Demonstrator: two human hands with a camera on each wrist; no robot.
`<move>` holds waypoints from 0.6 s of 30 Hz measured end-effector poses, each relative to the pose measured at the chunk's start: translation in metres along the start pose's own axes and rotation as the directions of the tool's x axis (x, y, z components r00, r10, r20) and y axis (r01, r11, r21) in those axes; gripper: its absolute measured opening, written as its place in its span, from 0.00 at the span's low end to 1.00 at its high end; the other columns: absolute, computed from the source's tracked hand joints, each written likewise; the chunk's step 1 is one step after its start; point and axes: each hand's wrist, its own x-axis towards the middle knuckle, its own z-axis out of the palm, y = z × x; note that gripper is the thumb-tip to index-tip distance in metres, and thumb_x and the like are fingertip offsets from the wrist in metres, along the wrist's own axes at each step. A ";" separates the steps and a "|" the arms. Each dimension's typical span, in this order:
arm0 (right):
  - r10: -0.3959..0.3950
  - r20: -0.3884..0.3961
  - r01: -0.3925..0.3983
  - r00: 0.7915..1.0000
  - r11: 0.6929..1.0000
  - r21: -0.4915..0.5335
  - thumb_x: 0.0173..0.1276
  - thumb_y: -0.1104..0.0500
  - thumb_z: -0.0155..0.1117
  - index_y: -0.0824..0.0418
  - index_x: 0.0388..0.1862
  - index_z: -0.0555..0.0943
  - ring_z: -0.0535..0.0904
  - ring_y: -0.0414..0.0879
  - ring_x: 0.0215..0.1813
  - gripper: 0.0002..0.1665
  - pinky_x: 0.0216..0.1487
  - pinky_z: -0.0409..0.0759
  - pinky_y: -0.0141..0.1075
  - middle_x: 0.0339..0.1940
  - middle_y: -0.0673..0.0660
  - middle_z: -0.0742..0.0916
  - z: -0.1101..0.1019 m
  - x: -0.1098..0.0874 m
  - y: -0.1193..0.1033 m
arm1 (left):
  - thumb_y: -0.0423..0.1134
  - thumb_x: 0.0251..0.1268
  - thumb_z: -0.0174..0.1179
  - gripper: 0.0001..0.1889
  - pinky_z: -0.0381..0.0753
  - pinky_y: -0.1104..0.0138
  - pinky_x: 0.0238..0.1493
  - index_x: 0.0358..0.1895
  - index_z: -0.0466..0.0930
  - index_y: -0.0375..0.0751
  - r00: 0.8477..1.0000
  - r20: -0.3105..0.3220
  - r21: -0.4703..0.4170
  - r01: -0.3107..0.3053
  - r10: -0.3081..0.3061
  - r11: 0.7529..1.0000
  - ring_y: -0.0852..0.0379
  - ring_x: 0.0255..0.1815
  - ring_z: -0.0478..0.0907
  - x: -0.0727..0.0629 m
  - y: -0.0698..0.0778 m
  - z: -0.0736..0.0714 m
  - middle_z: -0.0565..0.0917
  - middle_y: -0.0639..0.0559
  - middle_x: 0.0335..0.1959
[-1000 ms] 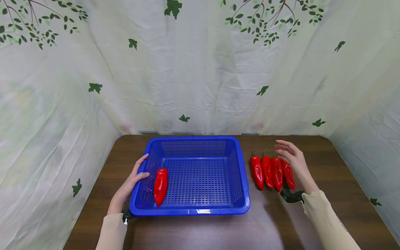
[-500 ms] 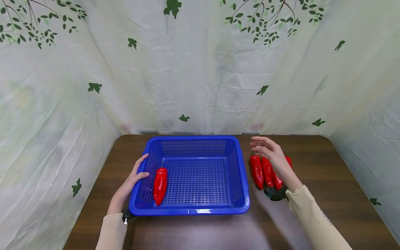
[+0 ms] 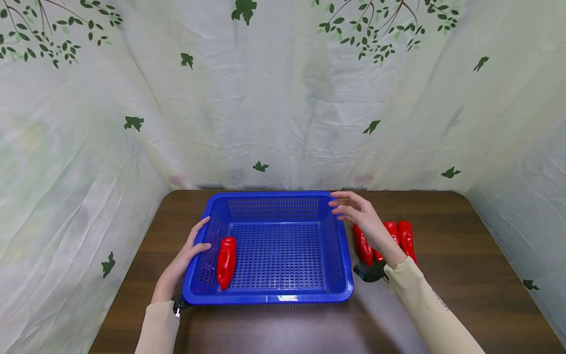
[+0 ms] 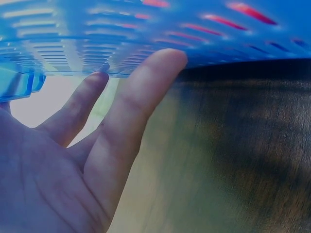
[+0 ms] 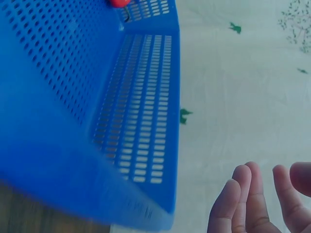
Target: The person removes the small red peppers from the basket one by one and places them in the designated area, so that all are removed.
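A blue perforated plastic basket (image 3: 276, 297) stands on the table with one red chili pepper (image 3: 227, 263) lying inside along its left wall. My left hand (image 3: 187, 253) rests on the basket's left side, fingers and thumb extended and spread. The left wrist view shows its fingertips right at the slotted wall, with red showing through the slots. Beside the right rim, my right hand (image 3: 363, 216) hovers with loosely bent fingers and nothing between them. In the right wrist view these fingers (image 5: 223, 206) are apart from the basket. Red chili peppers (image 3: 405, 238) lie partly hidden under this hand.
The brown wooden table (image 3: 460, 255) ends at a pale curtain (image 3: 292, 98) printed with green leaves, which also surrounds both sides. A dark wrist device (image 3: 370, 271) on the right arm overlaps the lower ends of the peppers in the head view.
My right hand has moved left across the row of peppers to the basket's right rim, uncovering the rightmost pepper. The left hand, basket and pepper inside have stayed put.
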 end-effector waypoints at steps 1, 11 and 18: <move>-0.001 0.006 0.001 1.000 1.000 0.001 0.73 0.64 0.51 0.67 0.64 0.70 0.78 0.56 0.53 0.22 0.55 0.76 0.46 0.56 0.70 0.78 0.002 0.001 -0.001 | 0.41 0.70 0.45 0.36 0.61 0.34 0.57 0.76 0.38 0.62 1.000 0.000 0.001 0.001 -0.001 1.000 0.28 0.71 0.42 0.000 0.000 0.000 0.36 0.39 0.75; 0.000 0.064 -0.001 0.998 1.000 0.023 0.72 0.64 0.52 0.67 0.63 0.70 0.80 0.51 0.50 0.22 0.53 0.77 0.46 0.55 0.68 0.80 0.027 0.011 -0.003 | 0.41 0.70 0.45 0.36 0.61 0.33 0.57 0.76 0.38 0.63 1.000 0.004 -0.006 0.003 -0.003 1.000 0.27 0.71 0.42 0.000 0.000 0.000 0.36 0.39 0.75; 0.004 0.102 -0.007 0.995 1.000 0.031 0.72 0.64 0.52 0.68 0.63 0.71 0.79 0.57 0.51 0.22 0.53 0.76 0.51 0.55 0.71 0.79 0.042 0.017 -0.003 | 0.41 0.70 0.45 0.36 0.62 0.34 0.57 0.76 0.38 0.63 1.000 0.006 -0.012 0.003 -0.003 1.000 0.28 0.71 0.42 0.000 0.000 0.000 0.36 0.39 0.75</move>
